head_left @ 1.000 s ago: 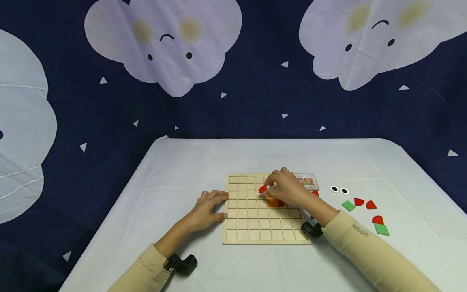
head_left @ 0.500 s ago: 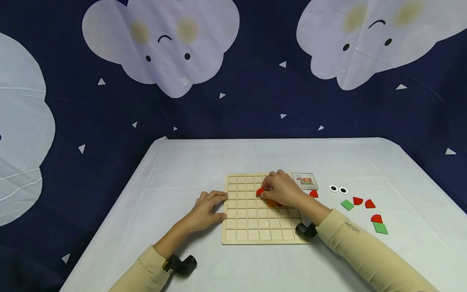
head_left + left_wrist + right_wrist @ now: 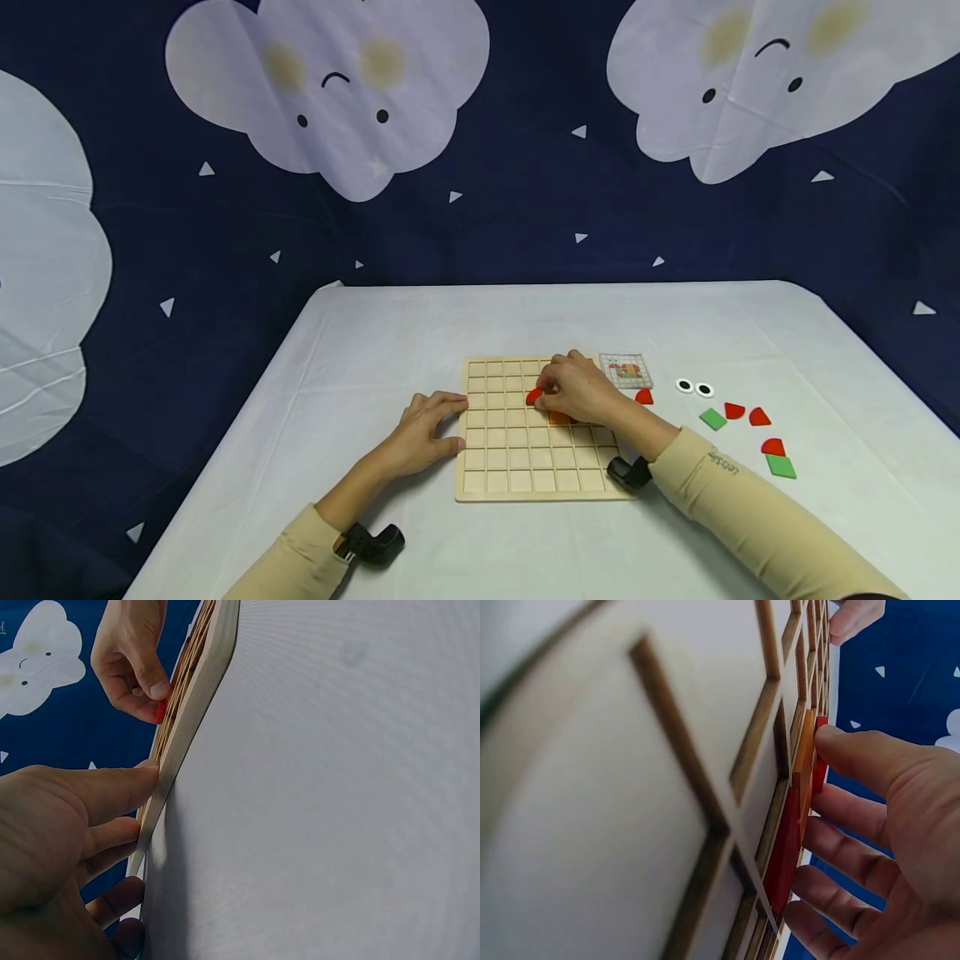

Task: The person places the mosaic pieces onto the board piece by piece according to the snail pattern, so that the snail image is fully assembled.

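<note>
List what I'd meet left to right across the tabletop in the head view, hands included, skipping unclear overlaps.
Left hand → held red piece → right hand → card → left eye → right eye → far green piece → red piece beside it → next red piece → near green piece.

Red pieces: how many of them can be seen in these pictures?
6 red pieces: one pinched by the right hand; one on the board, beside the orange piece; one near the picture card; three on the table's right side. The right arm may hide others.

Soft shadows, blurred right-wrist foreground.
</note>
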A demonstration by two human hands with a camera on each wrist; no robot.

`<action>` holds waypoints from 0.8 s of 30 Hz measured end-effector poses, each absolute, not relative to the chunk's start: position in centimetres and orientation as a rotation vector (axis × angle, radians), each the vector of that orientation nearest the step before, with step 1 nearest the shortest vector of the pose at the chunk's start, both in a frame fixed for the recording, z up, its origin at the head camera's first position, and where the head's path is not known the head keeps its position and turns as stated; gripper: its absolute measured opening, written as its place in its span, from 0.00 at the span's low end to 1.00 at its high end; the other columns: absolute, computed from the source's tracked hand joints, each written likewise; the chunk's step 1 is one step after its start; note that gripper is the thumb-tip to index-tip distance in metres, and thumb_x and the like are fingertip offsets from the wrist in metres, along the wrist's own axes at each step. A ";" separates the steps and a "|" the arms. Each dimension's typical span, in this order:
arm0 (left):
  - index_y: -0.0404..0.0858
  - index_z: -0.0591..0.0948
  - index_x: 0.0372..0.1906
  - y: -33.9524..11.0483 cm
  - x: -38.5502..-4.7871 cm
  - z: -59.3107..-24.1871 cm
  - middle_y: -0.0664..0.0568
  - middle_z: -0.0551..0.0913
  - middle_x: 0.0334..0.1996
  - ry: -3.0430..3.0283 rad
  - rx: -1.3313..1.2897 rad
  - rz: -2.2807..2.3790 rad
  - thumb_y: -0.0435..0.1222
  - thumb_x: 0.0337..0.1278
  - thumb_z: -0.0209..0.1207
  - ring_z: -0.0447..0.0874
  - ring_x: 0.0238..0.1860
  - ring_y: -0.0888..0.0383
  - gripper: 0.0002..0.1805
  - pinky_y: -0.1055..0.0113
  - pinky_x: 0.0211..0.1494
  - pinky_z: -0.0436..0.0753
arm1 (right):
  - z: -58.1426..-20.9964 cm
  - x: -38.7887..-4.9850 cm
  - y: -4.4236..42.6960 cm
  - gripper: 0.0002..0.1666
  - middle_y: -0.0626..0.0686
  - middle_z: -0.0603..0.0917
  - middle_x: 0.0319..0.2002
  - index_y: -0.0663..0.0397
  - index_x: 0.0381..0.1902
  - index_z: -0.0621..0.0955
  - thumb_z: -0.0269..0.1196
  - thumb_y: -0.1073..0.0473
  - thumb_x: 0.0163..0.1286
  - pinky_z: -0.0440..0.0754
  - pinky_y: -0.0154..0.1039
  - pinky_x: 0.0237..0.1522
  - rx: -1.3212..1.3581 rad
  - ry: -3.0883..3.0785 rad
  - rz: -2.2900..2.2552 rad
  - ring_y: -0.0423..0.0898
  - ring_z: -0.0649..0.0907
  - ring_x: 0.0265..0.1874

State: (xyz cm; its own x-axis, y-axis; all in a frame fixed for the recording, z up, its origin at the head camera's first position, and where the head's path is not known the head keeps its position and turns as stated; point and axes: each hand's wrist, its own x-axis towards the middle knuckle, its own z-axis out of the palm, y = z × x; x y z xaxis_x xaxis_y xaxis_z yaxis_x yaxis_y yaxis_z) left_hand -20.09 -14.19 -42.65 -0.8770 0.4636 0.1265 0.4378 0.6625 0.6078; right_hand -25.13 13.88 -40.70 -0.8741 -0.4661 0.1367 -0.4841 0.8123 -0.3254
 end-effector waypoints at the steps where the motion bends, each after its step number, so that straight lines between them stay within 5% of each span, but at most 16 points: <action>1: 0.37 0.74 0.61 -14.2 -20.1 -42.6 0.52 0.73 0.62 2.829 0.767 1.018 0.38 0.50 0.65 0.63 0.48 0.57 0.31 0.61 0.50 0.59 | -40.7 -25.1 13.9 0.11 0.44 0.77 0.28 0.46 0.33 0.85 0.70 0.48 0.54 0.62 0.36 0.34 0.774 -2.942 0.545 0.43 0.67 0.30; 24: 0.38 0.74 0.62 -14.2 -20.2 -42.8 0.54 0.72 0.63 2.830 0.737 1.008 0.38 0.50 0.65 0.62 0.48 0.58 0.30 0.61 0.50 0.59 | -38.7 -24.0 15.8 0.17 0.48 0.82 0.41 0.50 0.42 0.85 0.68 0.48 0.57 0.70 0.43 0.41 0.693 -2.925 0.682 0.46 0.72 0.39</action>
